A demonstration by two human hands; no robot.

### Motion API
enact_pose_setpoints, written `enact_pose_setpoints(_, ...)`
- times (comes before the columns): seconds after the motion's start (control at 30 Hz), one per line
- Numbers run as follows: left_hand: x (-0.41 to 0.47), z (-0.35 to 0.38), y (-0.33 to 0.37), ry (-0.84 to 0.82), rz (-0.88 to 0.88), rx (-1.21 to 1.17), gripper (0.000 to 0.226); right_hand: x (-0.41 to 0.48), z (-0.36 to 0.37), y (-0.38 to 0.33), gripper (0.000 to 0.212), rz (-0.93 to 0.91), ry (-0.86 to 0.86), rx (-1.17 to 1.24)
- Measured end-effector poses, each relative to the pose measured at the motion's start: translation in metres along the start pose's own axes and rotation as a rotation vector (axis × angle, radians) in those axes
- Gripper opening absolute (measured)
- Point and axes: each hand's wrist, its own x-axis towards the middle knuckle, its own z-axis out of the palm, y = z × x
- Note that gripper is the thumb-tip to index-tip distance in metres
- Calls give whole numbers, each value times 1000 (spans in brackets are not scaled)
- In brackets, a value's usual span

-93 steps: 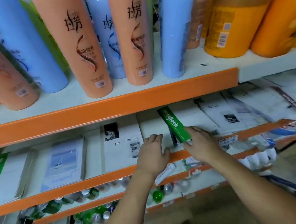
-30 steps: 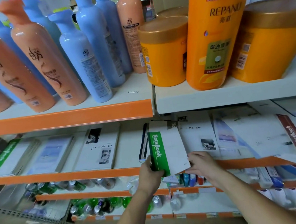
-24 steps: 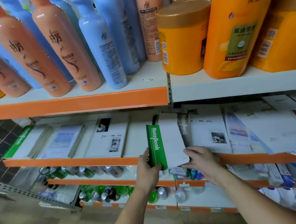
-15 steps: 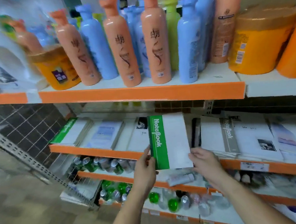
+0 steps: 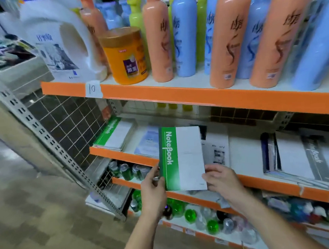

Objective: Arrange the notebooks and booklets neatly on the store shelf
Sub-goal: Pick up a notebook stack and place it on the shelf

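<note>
Grey floor tiles (image 5: 29,211) fill the left of my feed, and a perforated metal upright (image 5: 50,144) slants down across them at the end of the store shelving. On the top shelf (image 5: 177,92), from the left, I see a white detergent jug (image 5: 62,40), an orange jar (image 5: 125,55) just beside it, then a crowded row of peach bottles (image 5: 157,37) and blue bottles (image 5: 185,35) running off to the right.

One level down, on the notebook shelf (image 5: 271,185), a stack of green notebooks (image 5: 113,133) lies at the far left end. Next to it lies a pale blue booklet (image 5: 147,141), partly hidden from me.

The left hand (image 5: 154,191) grips the lower left corner of the green NoteBook (image 5: 181,158), thumb over the green band on its spine side. I see this notebook held upright in the air in front of the shelf's orange edge, cover towards me, between the blue booklet and the Memory booklet (image 5: 218,149) and overlapping both. The right hand (image 5: 222,180) pinches its lower right corner, fingers curled at the white edge.

Further right a bare strip of shelf follows, then a stack of grey notebooks (image 5: 298,154) lying flat, with a few dark spines standing at its left side. Below everything, green and clear drink bottles (image 5: 189,214) lie blurred on the bottom shelves.
</note>
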Motion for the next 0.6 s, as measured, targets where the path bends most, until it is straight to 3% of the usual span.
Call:
enact_pose_setpoints(0.3, 76, -48, 5, 154, -22, 163, 41, 82, 73, -21, 16, -1, -107, -59)
enact_pose_setpoints(0.6, 177, -111, 6, 181, 25, 165, 34, 140, 164, -46, 18, -36, -61, -66)
